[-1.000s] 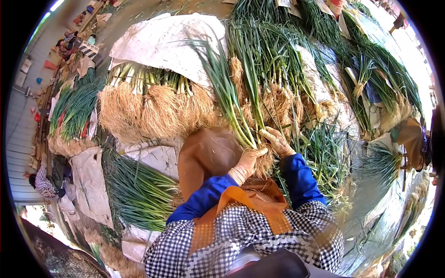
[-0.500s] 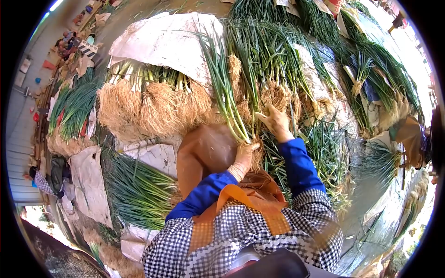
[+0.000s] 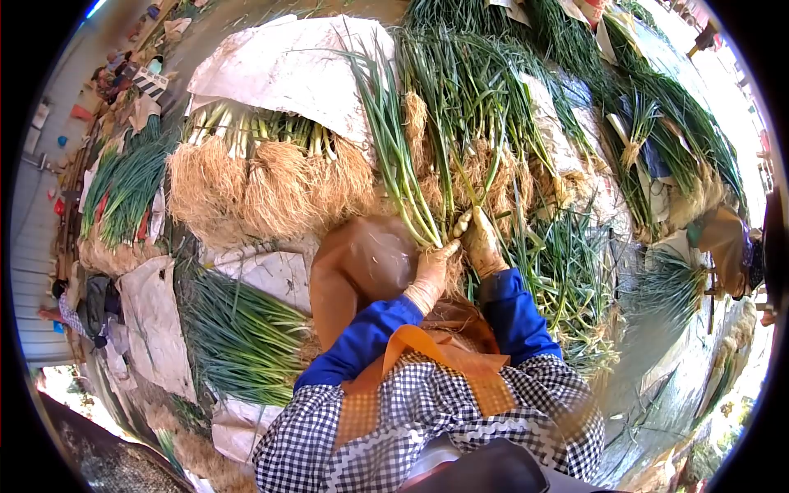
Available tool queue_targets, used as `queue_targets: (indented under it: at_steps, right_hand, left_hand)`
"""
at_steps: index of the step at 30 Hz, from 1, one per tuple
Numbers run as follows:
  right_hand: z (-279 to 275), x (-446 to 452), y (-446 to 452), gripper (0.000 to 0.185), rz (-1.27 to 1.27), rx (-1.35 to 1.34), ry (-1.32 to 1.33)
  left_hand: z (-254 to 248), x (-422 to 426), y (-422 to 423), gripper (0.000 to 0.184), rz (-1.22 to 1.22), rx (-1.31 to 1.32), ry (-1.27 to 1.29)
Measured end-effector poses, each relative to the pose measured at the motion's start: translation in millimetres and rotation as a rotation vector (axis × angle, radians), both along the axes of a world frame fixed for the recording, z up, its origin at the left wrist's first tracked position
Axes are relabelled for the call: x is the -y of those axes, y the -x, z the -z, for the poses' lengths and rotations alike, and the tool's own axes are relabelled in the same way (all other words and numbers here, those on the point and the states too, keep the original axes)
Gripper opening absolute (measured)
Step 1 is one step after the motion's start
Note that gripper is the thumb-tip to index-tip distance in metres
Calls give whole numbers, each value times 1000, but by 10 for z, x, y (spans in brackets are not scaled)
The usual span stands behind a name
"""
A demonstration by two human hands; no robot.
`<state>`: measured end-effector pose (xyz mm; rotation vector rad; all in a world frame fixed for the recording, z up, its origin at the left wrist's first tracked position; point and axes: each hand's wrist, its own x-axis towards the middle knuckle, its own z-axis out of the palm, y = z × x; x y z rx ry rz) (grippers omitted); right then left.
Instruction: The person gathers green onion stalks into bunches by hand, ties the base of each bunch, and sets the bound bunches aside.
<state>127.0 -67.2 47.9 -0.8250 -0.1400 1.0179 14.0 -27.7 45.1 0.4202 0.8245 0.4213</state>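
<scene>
Green onions (image 3: 415,212) stand upright at a slight tilt in front of the person, beside the brown covering (image 3: 374,255) over the knee. Their leaves point away from the body and their root ends lie at the hands.

Grip, left hand (image 3: 431,271): closed around the lower stalks, just above the fibrous roots (image 3: 453,278). Grip, right hand (image 3: 485,246): fingers drawn in narrowly at the same root end, close beside the left. Whether a stem or leaf is pinched between them cannot be told.

Handling guidance: support the stalks low, where they appear firmest, and keep the root ends level with one another. Apply only enough pressure to prevent slipping; excess force may bruise the pale stems. Work single stems with the right fingertips while the left hand bears the load. Keep the long leaves clear of the adjacent upright greens (image 3: 485,90), as they could tangle or bend. Avoid snagging the roots on the loose greens (image 3: 567,283) at the right.
</scene>
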Motion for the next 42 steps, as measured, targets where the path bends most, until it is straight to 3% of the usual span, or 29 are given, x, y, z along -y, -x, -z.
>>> queue_targets:
  at_steps: [1,3,5,6,7,9,11,13,15,17,18,19,20,22,23,25,27,29,31,32,36,37,40,42]
  right_hand:
    - [13,-9,36,26,6,-89,-41]
    - [-134,8,116,27,129,-40,47]
    - [-275,96,180,28,149,-38,25]
    - [-323,127,203,28,158,-173,14]
    - [-389,206,233,29,231,-314,130]
    - [-583,525,292,30,149,-289,67]
    - [-456,1063,104,28,208,207,294]
    - [-416,1685,-236,26,218,257,630]
    - [919,2939,-895,28,-432,1698,1392]
    - [117,2382,-678,34,-755,1462,1694]
    - [68,1995,-699,37,-599,1404,1536]
    - [-81,1567,-615,37,-448,1500,1296]
    - [-418,1042,-447,37,-262,1441,1037]
    - [-462,226,-375,42,-130,1446,792]
    - [-470,-132,-431,45,-214,1467,857]
    - [-306,-603,-507,41,-145,1553,697]
    - [-290,-870,-563,41,-353,1872,915]
    - [-160,-838,-521,38,-196,1933,906]
    - [-355,-690,-457,34,-272,1927,1050]
    - [-287,-588,-467,31,-73,2004,948]
    - [-69,-463,-624,33,92,2106,952]
    - [59,-472,-691,34,54,2082,968]
    - [106,-484,-702,35,99,1978,935]
    - [61,-475,-655,38,41,1260,734]
  left_hand:
    - [5,-23,-21,21,36,-62,8]
    - [310,60,-38,34,-16,-19,-313]
    - [590,76,-13,31,45,-88,-643]
    - [358,88,1,25,1,-98,-460]
    - [130,35,15,18,42,-189,-522]
    - [745,-60,-34,15,-55,-44,-17]
    - [440,-83,-21,14,-123,20,21]
    - [414,-128,24,16,-101,48,-169]
    - [371,-105,59,16,-47,39,-180]
    - [155,-69,51,15,-50,10,-150]
    - [116,-25,30,13,-95,-26,-267]
    - [352,-14,51,15,-28,-43,-248]
    - [255,34,62,15,-42,-32,-247]
    - [161,45,29,16,-41,-67,-368]
    - [238,49,52,17,-23,-127,-480]
    - [282,55,58,22,-47,-116,-560]
    - [196,29,78,22,-65,-149,-507]
    - [239,23,70,22,-88,-114,-437]
    - [378,38,67,21,-102,-82,-351]
    - [399,31,63,21,-86,-60,-347]
    - [284,88,71,19,-28,-97,-415]
    - [212,67,62,19,-6,-131,-490]
    - [202,60,63,19,-31,-20,-349]
    - [-112,53,101,21,-48,35,-215]
